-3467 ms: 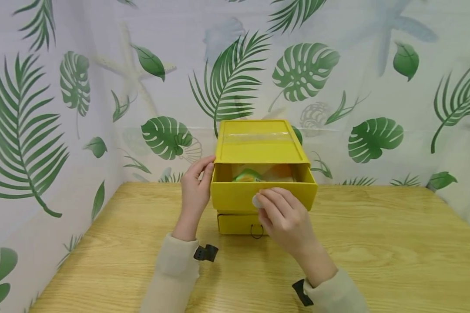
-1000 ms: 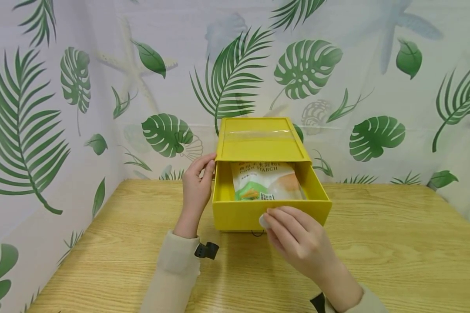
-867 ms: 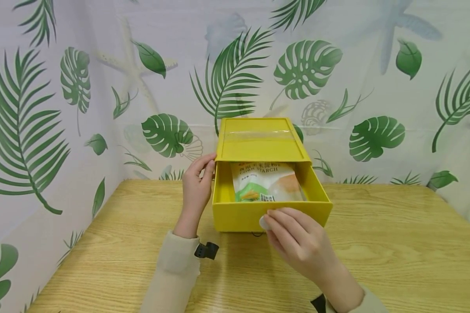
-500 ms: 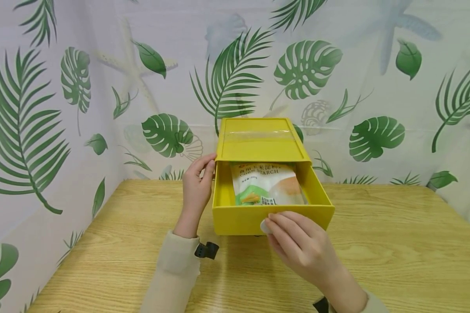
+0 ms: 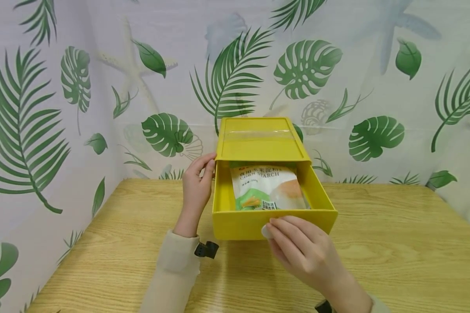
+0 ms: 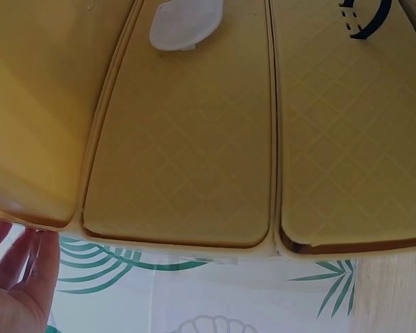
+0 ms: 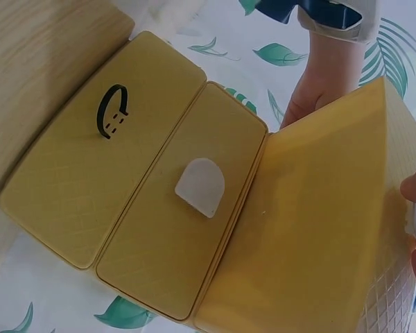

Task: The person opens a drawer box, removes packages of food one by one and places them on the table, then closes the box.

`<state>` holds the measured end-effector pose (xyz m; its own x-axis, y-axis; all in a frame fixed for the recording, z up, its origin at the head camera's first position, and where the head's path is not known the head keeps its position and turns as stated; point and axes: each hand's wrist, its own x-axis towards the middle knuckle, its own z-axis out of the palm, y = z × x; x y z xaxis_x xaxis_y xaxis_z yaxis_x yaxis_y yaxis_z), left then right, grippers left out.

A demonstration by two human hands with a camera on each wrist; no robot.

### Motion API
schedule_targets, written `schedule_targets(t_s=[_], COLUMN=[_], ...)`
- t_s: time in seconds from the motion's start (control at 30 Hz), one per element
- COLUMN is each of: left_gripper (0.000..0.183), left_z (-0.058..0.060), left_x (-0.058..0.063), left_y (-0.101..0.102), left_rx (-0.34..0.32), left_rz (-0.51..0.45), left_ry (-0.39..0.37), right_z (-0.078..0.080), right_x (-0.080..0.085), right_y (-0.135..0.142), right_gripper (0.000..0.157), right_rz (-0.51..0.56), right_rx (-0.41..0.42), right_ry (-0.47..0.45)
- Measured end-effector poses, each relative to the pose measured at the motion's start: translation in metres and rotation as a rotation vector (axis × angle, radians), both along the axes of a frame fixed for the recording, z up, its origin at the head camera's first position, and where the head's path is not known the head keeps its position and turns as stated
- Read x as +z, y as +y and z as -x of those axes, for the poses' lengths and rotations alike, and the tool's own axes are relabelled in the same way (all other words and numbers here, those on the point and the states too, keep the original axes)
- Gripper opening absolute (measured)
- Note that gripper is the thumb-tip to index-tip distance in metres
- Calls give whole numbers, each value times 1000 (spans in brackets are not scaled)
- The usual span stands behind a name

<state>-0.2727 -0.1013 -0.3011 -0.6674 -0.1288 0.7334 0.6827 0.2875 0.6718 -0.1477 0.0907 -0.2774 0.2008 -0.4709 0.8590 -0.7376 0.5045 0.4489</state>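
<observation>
The drawer (image 5: 239,227), jutting from the front of the cabinet (image 5: 262,148), could tip or drop if drawn too far, its front end overhanging with a packet (image 5: 264,187) inside; the cabinet might slide if the left hand (image 5: 197,187), fingers relaxed against its left edge, braces too lightly. The drawer is yellow, boxy, lidless; before the cabinet, the right hand (image 5: 307,252) pinches its white handle (image 5: 266,232).

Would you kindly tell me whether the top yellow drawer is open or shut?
Open: the top drawer stands pulled out from the yellow cabinet, with the corn starch packet visible inside.
</observation>
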Motion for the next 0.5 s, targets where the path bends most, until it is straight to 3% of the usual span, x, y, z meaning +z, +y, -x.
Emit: schedule_targets(t_s=[0.23,0.5], left_gripper=[25,24], left_z=[-4,-1], left_x=[3,0], left_y=[2,0], left_rx=[4,10], left_rz=[-3,-1], left_ry=[-1,-1], right_z=[-3,-3], right_x=[0,-1], right_y=[1,1], right_gripper=[17,17], right_rz=[1,-3], right_rx=[3,7], right_ry=[23,22])
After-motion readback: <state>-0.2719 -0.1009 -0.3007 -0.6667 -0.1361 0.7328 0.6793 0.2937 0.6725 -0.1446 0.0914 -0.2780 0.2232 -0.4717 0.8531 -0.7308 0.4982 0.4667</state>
